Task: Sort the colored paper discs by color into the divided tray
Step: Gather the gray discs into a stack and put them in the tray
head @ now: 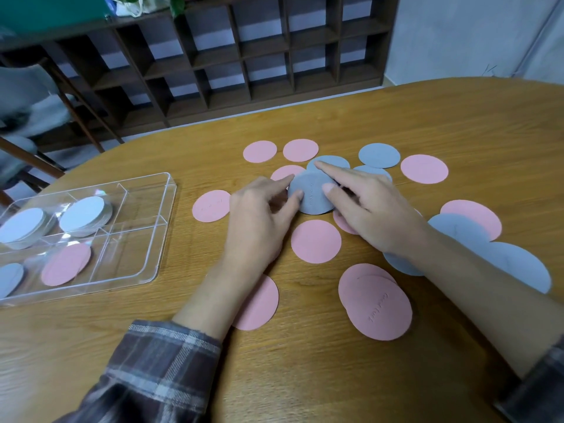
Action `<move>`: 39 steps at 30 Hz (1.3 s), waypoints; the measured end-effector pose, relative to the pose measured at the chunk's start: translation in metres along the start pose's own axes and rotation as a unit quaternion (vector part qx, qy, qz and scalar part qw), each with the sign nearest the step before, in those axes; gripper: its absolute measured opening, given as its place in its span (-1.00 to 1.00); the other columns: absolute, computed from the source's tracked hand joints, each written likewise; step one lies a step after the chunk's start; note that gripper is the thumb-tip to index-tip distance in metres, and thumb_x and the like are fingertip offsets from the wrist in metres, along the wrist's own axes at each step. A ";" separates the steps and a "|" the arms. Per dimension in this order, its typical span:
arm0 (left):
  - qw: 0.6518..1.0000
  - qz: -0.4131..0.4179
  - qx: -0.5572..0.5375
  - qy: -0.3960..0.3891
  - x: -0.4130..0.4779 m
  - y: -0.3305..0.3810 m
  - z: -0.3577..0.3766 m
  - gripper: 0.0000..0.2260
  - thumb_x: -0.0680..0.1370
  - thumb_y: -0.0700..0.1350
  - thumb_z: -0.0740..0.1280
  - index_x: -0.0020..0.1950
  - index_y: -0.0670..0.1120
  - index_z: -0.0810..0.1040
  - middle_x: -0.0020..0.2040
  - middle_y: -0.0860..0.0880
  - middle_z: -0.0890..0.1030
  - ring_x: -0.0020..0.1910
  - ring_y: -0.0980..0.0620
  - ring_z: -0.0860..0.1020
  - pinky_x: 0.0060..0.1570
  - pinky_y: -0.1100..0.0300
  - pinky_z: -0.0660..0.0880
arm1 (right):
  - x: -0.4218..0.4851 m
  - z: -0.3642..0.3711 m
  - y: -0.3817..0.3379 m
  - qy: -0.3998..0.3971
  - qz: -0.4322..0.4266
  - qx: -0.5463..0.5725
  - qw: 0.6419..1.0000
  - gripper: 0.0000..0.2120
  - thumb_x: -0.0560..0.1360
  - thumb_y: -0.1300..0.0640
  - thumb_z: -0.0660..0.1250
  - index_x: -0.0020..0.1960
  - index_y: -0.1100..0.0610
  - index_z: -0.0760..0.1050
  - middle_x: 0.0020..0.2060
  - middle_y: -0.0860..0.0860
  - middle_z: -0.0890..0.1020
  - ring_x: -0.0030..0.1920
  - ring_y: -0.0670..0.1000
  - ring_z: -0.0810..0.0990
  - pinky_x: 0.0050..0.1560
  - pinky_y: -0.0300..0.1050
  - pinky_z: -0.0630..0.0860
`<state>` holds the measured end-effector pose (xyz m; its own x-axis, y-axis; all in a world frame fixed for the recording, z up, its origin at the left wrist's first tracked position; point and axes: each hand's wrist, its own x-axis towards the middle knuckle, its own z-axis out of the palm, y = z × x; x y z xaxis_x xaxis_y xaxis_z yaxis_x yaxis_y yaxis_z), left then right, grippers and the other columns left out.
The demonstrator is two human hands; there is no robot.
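Working the grey disc [311, 198] at the middle of the table [305, 377], I pinch its left edge with my left hand [259, 218] while my right hand [369, 209], fingers stretched nearly straight, steadies its right edge, and I'd raise it flat, clear of the pink discs [316, 241], before crossing to the tray [172, 190].

so the clear plastic divided tray [171, 190] sits left on the wooden tabletop [305, 380], loose round paper discs [316, 241] spread to its right, stacked discs [85, 215] in its compartments, dark wooden cubby shelf [213, 59] behind.
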<state>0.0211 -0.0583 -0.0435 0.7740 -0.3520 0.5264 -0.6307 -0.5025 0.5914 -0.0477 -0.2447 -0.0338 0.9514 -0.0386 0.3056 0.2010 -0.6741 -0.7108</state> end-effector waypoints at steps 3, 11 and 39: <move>1.000 0.018 0.022 0.013 -0.001 0.000 0.003 -0.78 0.58 -0.10 0.48 0.20 -0.10 0.74 -0.05 -0.07 0.69 -0.19 0.02 0.64 -0.05 0.11 0.57 | 0.000 0.002 -0.001 0.008 -0.012 -0.045 0.999 -0.55 0.70 0.10 0.22 0.58 0.07 0.35 -0.29 -0.18 0.48 -0.24 -0.12 0.53 -0.18 -0.32 0.41; 0.999 -0.001 -0.008 -0.047 0.001 0.015 -0.001 -0.77 0.62 -0.04 0.41 0.25 -0.05 0.71 -0.04 0.02 0.76 -0.14 0.09 0.69 -0.02 0.08 0.58 | 0.000 -0.005 0.007 0.042 0.014 -0.048 0.998 -0.80 0.65 0.17 0.29 0.26 0.10 0.54 -0.30 0.06 0.58 -0.23 -0.06 0.51 -0.22 -0.26 0.38; 0.978 -0.008 0.172 -0.114 0.023 0.035 0.055 -0.63 0.59 0.16 0.41 0.28 -0.05 0.64 0.15 0.00 0.67 0.14 -0.07 0.58 0.00 -0.01 0.54 | -0.017 -0.080 0.072 0.116 0.067 0.007 0.991 -0.80 0.66 0.12 0.30 0.26 -0.02 0.55 -0.18 0.17 0.60 -0.23 0.06 0.50 -0.15 -0.03 0.44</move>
<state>0.0200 -0.1272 -0.0441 0.8008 -0.4895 0.3452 -0.5926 -0.7314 0.3375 -0.0681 -0.3512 -0.0395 0.8907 -0.2963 0.3447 0.0819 -0.6413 -0.7629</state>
